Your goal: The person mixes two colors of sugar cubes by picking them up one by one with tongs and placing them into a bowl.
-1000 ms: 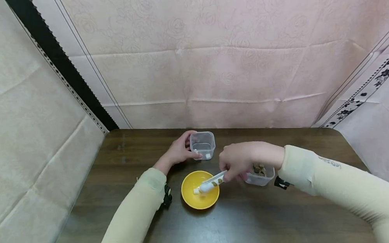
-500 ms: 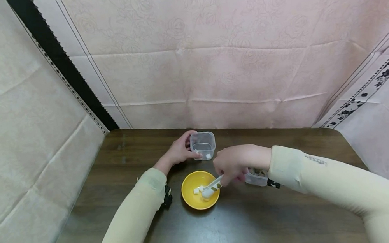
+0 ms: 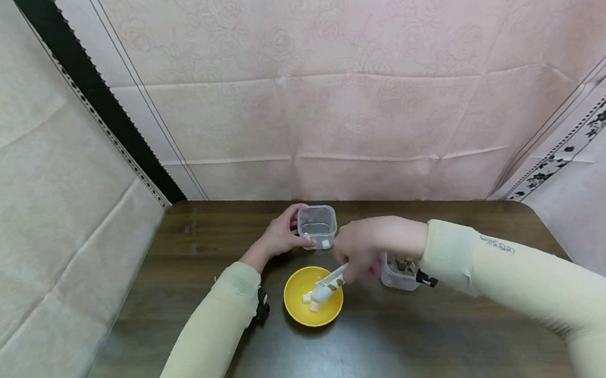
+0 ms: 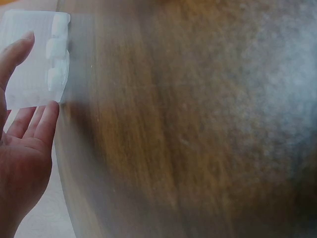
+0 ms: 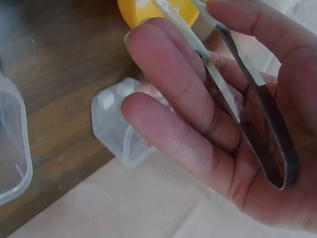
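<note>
In the head view, my left hand holds a clear plastic container by its side. The left wrist view shows several white cubes along the bottom of this container. My right hand holds small tongs with pale, patterned tips over a yellow bowl. Their metal bend lies across the palm in the right wrist view, the two arms apart. White cubes lie in the bowl beside the tips. Whether the tips touch a cube is unclear.
A second clear container with brownish pieces stands right of the bowl, partly under my right wrist. All stand on a dark wooden table. A pale patterned cloth hangs behind its back edge.
The tongs shifted slightly right, then back left, staying over the bowl. A second white cube now shows clearly beside the tips. My left hand and its container have stayed in place.
</note>
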Demonstrator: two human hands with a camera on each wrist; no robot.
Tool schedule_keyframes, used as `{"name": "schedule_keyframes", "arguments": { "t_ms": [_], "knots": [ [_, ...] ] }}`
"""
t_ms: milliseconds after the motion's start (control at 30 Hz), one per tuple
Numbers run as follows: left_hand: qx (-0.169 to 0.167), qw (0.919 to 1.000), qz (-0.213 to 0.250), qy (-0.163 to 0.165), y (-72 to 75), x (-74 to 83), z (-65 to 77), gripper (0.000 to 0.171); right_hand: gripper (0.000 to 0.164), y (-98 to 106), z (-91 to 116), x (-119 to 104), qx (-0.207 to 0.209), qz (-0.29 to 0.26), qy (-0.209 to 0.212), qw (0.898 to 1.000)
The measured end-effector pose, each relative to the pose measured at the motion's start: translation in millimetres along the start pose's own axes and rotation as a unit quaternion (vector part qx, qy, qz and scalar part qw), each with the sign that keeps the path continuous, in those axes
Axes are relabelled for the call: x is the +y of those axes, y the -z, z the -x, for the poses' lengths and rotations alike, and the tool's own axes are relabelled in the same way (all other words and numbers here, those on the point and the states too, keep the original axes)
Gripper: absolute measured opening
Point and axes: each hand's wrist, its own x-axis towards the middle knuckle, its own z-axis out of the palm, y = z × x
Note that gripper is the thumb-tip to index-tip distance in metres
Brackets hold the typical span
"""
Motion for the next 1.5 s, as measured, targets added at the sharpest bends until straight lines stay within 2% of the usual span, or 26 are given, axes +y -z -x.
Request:
{"name": "schedule_keyframes", "arguments": {
  "t_ms": [200,333,500,767,933,1100,1500],
  "knots": [
    [0.002,1.0,-0.003,0.002,1.0,1.3,0.9,0.087,0.028,12,14,11,0.017,-0.033,0.009,0.999],
    [0.002,0.9999,-0.01,0.005,1.2,1.4,1.8,0.087,0.024,25,19,16,0.022,-0.045,-0.006,0.999],
    [-0.001,1.0,-0.008,0.004,0.4,2.7,2.1,0.087,0.024,40,23,25,0.022,-0.053,-0.015,0.998],
    [0.0,1.0,-0.007,-0.001,0.9,1.8,2.0,0.084,0.023,59,23,46,0.037,-0.075,0.0,0.996],
    [0.0,0.9999,-0.012,0.003,0.8,1.4,1.1,0.084,0.022,69,18,56,0.045,-0.081,-0.011,0.996],
    [0.001,0.9997,-0.022,0.006,0.7,1.6,0.9,0.086,0.021,79,10,61,0.057,-0.075,-0.04,0.995],
    [0.0,0.9999,-0.011,0.01,0.8,2.9,0.8,0.086,0.025,88,-22,55,0.067,-0.004,-0.099,0.993]
  ]
}}
